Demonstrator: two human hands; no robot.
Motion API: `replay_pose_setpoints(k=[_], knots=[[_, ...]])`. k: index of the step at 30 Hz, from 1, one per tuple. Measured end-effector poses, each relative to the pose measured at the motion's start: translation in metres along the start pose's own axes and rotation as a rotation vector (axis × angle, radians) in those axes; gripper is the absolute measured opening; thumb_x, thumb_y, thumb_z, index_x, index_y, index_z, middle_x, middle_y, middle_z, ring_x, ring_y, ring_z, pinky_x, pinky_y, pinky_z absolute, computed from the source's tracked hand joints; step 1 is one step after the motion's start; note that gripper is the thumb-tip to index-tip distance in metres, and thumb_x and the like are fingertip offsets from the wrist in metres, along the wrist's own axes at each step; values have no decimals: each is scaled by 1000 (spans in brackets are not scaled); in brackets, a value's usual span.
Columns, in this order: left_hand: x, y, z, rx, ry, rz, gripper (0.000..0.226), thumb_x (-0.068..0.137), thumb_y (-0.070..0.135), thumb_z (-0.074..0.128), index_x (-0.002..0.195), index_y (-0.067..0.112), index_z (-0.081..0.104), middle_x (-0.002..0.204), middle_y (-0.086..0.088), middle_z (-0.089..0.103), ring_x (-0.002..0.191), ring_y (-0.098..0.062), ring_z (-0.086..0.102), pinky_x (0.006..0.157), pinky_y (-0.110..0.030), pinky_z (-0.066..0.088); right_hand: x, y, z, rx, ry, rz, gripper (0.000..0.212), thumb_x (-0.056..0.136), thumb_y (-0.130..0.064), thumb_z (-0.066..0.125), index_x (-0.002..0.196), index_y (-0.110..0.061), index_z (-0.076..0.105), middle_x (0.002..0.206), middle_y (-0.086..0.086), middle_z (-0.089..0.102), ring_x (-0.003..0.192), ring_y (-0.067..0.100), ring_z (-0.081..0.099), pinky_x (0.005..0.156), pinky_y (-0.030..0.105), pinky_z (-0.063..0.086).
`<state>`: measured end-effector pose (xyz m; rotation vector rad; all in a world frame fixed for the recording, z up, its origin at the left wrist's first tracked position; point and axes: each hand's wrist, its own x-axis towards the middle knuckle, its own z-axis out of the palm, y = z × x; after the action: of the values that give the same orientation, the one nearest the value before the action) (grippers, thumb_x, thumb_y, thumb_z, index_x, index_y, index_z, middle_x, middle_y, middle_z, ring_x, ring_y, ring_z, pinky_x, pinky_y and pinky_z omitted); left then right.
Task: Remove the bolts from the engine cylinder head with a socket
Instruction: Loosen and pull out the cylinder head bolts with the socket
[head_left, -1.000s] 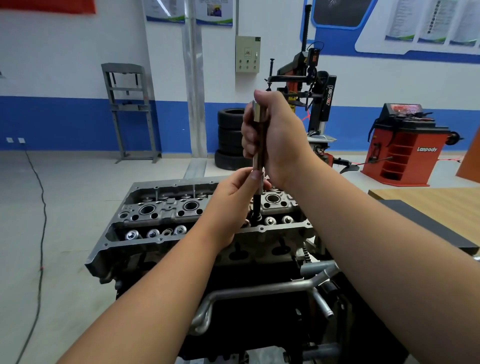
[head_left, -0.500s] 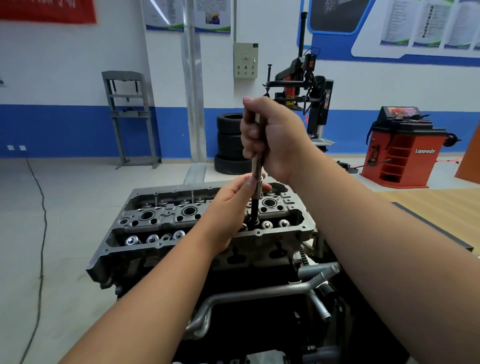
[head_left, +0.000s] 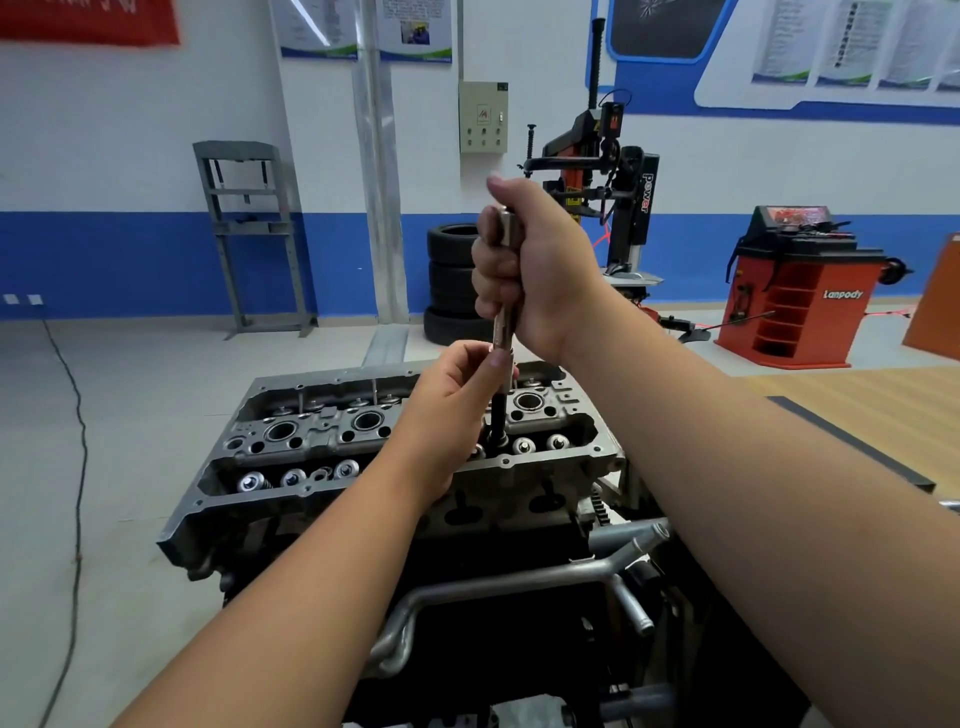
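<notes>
My right hand (head_left: 540, 270) is fisted round the upright socket tool (head_left: 503, 332); my left hand (head_left: 457, 400) pinches its shaft lower down. The tool's tip stands in the cylinder head (head_left: 311, 457) near its right end, beside the near edge.

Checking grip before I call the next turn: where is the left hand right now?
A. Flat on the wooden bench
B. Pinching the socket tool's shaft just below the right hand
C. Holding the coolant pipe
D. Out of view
B: the left hand pinches the socket tool under the right hand, above the cylinder head.
</notes>
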<state>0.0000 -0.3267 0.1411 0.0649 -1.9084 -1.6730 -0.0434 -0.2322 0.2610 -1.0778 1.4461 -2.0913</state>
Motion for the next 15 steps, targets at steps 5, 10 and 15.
replay_pose_setpoints(k=[5, 10, 15], knots=[[-3, 2, -2, 2, -16, -10, 31, 110, 39, 47, 101, 26, 73, 110, -7, 72, 100, -17, 64, 89, -28, 44, 1, 6, 13, -138, 135, -34, 32, 99, -37, 52, 73, -18, 49, 56, -4, 42, 49, 14, 34, 53, 30, 32], [0, 3, 1, -33, 15, 12, 21, 100, 40, 66, 103, 19, 67, 93, -3, 72, 86, -17, 59, 82, -38, 49, -3, 16, 29, -187, 350, -162, 20, 93, -29, 51, 79, -15, 50, 63, -1, 43, 53, 11, 38, 52, 29, 35], [-3, 3, -2, -40, -23, -1, 32, 105, 47, 53, 106, 20, 71, 100, -2, 72, 91, -7, 61, 83, -28, 44, 0, 7, 11, -42, 66, -50, 41, 99, -36, 48, 61, -20, 48, 47, -7, 34, 42, 12, 26, 49, 28, 26]])
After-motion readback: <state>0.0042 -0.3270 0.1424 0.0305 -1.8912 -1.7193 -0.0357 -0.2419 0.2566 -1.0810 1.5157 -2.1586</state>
